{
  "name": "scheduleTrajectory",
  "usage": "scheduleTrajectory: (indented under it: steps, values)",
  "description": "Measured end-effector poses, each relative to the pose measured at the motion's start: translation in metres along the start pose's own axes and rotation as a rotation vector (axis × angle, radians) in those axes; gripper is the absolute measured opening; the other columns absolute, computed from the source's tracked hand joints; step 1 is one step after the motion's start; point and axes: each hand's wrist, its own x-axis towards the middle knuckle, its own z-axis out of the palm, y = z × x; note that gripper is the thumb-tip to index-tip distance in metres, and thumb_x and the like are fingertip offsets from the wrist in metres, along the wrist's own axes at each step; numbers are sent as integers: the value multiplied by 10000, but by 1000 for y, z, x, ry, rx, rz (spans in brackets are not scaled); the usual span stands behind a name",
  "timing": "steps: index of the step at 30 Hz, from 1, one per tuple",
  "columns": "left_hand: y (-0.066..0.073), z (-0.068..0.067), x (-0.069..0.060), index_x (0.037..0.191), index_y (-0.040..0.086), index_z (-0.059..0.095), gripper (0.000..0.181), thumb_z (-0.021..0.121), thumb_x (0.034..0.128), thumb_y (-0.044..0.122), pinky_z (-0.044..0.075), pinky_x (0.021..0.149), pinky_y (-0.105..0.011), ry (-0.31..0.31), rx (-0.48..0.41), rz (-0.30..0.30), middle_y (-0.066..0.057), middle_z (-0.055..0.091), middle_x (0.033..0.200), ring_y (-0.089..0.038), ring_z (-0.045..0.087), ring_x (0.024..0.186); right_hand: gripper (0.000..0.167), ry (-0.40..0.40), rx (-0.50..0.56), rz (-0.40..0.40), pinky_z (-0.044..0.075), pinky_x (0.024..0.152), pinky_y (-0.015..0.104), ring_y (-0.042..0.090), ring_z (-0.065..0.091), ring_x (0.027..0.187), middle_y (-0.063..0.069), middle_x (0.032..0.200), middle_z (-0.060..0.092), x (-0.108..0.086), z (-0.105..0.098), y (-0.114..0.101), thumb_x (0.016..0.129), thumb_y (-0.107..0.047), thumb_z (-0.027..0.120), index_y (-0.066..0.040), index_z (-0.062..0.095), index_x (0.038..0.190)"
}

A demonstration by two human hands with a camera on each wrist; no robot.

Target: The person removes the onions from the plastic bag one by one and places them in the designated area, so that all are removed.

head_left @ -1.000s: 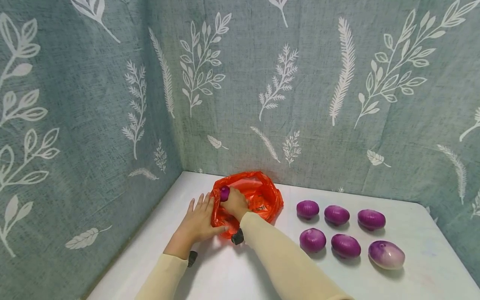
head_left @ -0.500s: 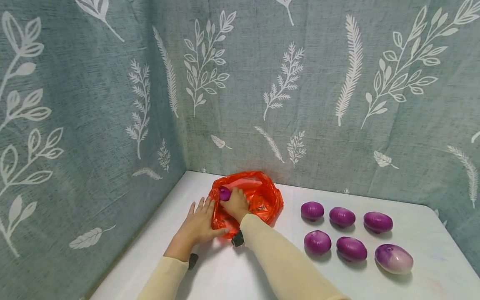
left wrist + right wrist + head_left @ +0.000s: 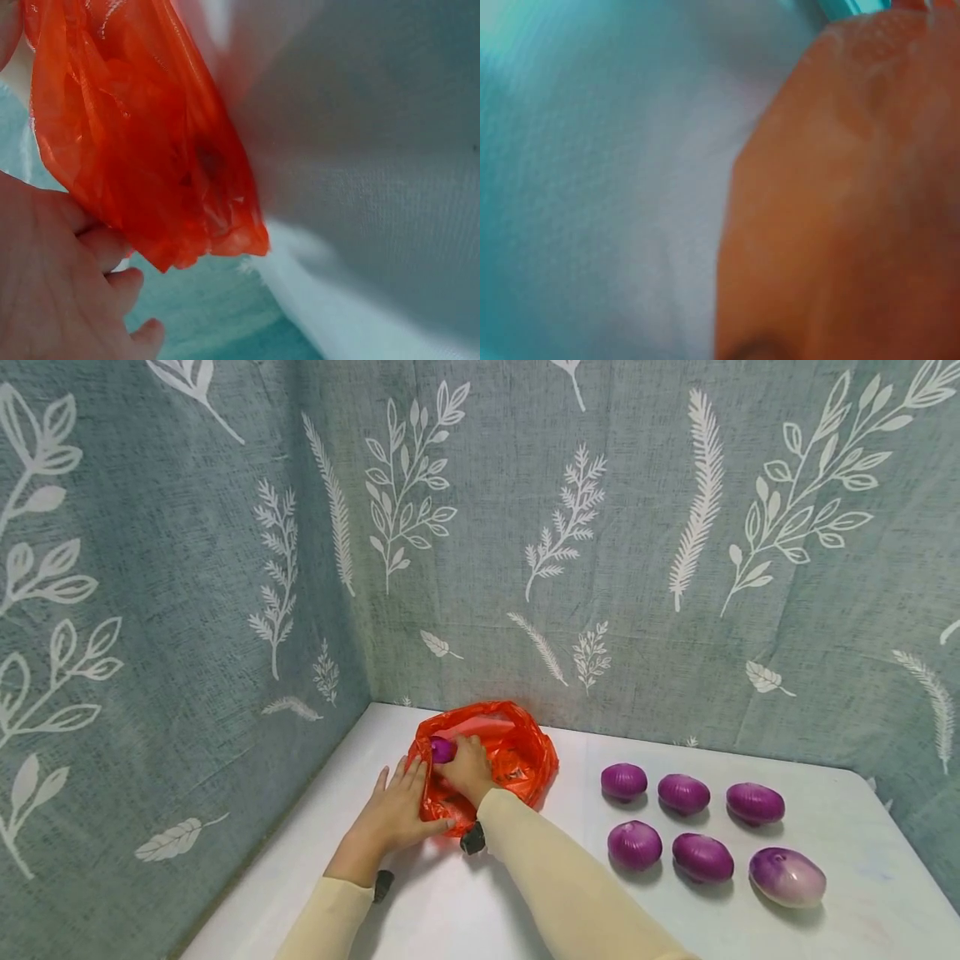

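A red plastic bag (image 3: 542, 760) stands with its mouth spread at the back left of the white table. Inside the mouth, my right hand (image 3: 467, 772) holds a purple onion (image 3: 442, 749) against the bag's left wall; part of the fingers is hidden. My left hand (image 3: 396, 810) rests on the outside of the bag's left side, fingers fairly straight and thumb along the near rim. In the left wrist view, the fingers (image 3: 124, 289) touch the bag's crinkled side (image 3: 142, 142). The right wrist view is mostly filled by blurred orange bag film (image 3: 840, 225).
Several purple onions stand in two rows at the table's right, among them a middle front onion (image 3: 702, 857) and a paler, white-sided one (image 3: 787, 877). A leaf-patterned cloth (image 3: 480, 552) hangs behind and along the left of the table (image 3: 450, 910).
The onion, the right hand and the bag's left rim have shifted slightly left. My left hand stays against the bag. The head view has turned a little.
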Motion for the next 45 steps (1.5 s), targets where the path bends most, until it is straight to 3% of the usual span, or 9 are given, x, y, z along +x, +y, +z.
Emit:
scheduleTrajectory:
  steps: [3, 7, 10, 15, 22, 27, 34, 39, 45]
  values:
    - [-2, -2, -1, 1518, -29, 246, 1094, 524, 811, 759, 70, 1137, -595, 4, 8, -9, -180, 229, 1575, -392, 121, 1452, 572, -32, 81, -31, 482, 961, 426, 264, 587, 1077, 90, 1173, 599, 1, 1, -2, 790, -303, 816, -92, 547, 1248]
    - [-3, 0, -2, 1515, -25, 264, 1077, 528, 814, 749, 76, 1134, -598, 3, 6, -5, -167, 245, 1573, -382, 125, 1454, 776, -109, 109, -101, 405, 1043, 454, 306, 522, 1228, 146, 1376, 512, 2, 5, -3, 798, -172, 797, -51, 384, 1443]
    - [-1, 1, -2, 1515, -21, 269, 1065, 531, 819, 741, 77, 1134, -600, 0, -13, 15, -162, 260, 1568, -374, 128, 1455, 804, -73, 31, -91, 383, 1060, 466, 329, 488, 1234, 167, 1380, 468, 2, 10, -2, 817, -153, 767, -52, 344, 1493]
    - [0, -1, -3, 1517, -10, 272, 1080, 516, 809, 768, 79, 1137, -596, 3, -18, 8, -151, 259, 1570, -364, 122, 1458, 651, -5, -68, -25, 430, 1009, 477, 327, 513, 1124, 171, 1220, 485, 3, 15, -3, 872, -235, 734, -82, 451, 1438]
    - [2, -1, -2, 1525, -4, 248, 1082, 517, 811, 763, 48, 1140, -591, -3, -24, -9, -153, 232, 1579, -370, 101, 1461, 619, -66, 39, 13, 414, 1028, 485, 329, 554, 1170, 158, 1245, 564, -3, -3, -5, 872, -278, 736, 3, 455, 1346]
    - [3, -3, 1, 1532, -7, 214, 1088, 529, 815, 749, 55, 1136, -601, -9, -20, 8, -172, 235, 1575, -386, 114, 1455, 739, -84, 19, 19, 450, 992, 485, 336, 569, 1129, 172, 1233, 551, -4, -17, -5, 830, -331, 765, 1, 408, 1386]
    - [1, -5, 4, 1508, -39, 271, 1106, 504, 802, 780, 82, 1129, -614, -3, -2, 7, -201, 279, 1552, -410, 150, 1442, 852, -91, -10, 14, 481, 955, 472, 331, 573, 1114, 188, 1271, 490, -4, -31, 0, 811, -334, 776, -43, 331, 1477]
    - [2, -7, 5, 1506, -43, 272, 1099, 520, 804, 766, 91, 1121, -627, -4, -7, 4, -209, 281, 1549, -422, 149, 1438, 916, -102, -22, -2, 485, 948, 457, 324, 578, 1099, 203, 1281, 452, -8, -42, 4, 784, -324, 789, -139, 291, 1530]
    - [9, -11, 4, 1495, -64, 279, 1076, 530, 824, 739, 83, 1121, -627, 1, -2, 30, -230, 260, 1550, -434, 143, 1435, 814, -113, -64, -37, 516, 889, 427, 305, 595, 1021, 200, 1246, 434, -16, -60, 10, 790, -319, 788, -190, 384, 1485]
